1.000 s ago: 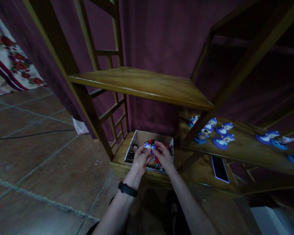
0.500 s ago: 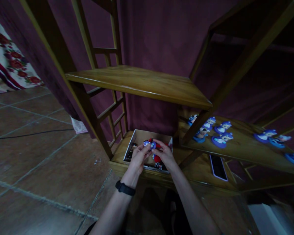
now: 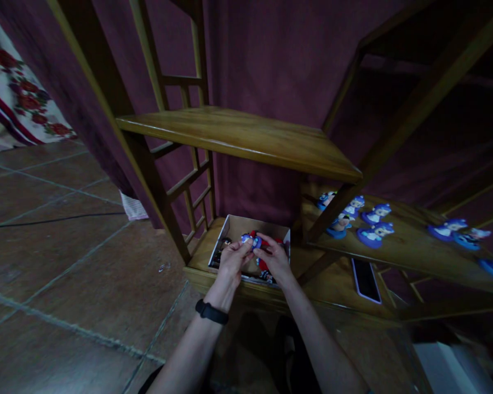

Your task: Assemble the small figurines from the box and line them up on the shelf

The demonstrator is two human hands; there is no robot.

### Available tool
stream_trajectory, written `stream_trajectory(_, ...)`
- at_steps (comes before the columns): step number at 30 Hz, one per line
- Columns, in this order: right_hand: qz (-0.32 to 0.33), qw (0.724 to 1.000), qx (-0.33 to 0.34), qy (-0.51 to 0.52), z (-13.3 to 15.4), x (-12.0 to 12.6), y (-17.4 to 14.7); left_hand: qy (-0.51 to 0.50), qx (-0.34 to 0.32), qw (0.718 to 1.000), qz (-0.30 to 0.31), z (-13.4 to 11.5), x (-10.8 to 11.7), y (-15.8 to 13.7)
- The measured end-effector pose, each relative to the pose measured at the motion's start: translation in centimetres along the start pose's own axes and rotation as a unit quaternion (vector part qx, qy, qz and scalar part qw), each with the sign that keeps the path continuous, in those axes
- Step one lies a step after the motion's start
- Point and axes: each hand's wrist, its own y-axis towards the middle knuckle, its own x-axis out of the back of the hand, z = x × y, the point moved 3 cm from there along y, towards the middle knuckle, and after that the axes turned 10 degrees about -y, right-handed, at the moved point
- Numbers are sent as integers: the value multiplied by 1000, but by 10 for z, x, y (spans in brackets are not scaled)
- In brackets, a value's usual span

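Observation:
Both my hands meet over an open cardboard box (image 3: 258, 221) on the low wooden shelf. Between them is a small purple-and-white figurine (image 3: 251, 239). My left hand (image 3: 233, 259) grips it from the left, thumb on top, a black band on that wrist. From the right, my right hand (image 3: 276, 259) closes its fingertips on the figurine's other side. Inside the box, a dark figurine (image 3: 225, 242) lies at the left, and red and black-and-white pieces lie partly hidden under my right hand.
Several figurines on round bases, one a purple figurine (image 3: 376, 233), stand on the shelf to the right. Below them lies a phone (image 3: 366, 280). A wooden shelf board (image 3: 238, 134) spans above the box, and an upright post (image 3: 148, 180) rises at its left.
The view has shifted slightly. My hands keep their hold on the figurine over the box, with barely any visible finger movement.

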Motion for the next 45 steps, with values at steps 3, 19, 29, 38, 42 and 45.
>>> stream_trajectory(3, -10, 1000, 0, 0, -2, -3, 1, 0, -3, 1000, -2, 0, -1, 0)
stream_trajectory(19, -29, 999, 3, 27, -8, -12, 1, -3, -46, 999, -13, 2, 1, 2)
stream_trajectory(29, -57, 981, -73, 168, -14, -10, 2, 6, -3, 1000, 27, -2, -3, -3)
stream_trajectory(38, -49, 986, -67, 144, -14, -10, 3, 75, -80, 993, 42, 1, -5, -1)
stream_trajectory(42, -31, 991, -62, 110, -13, -10, 1, 143, -143, 979, 29, 2, -2, 6)
stream_trajectory(45, -28, 995, -64, 73, -12, -8, 1, 162, -174, 971, 30, 1, -2, 7)
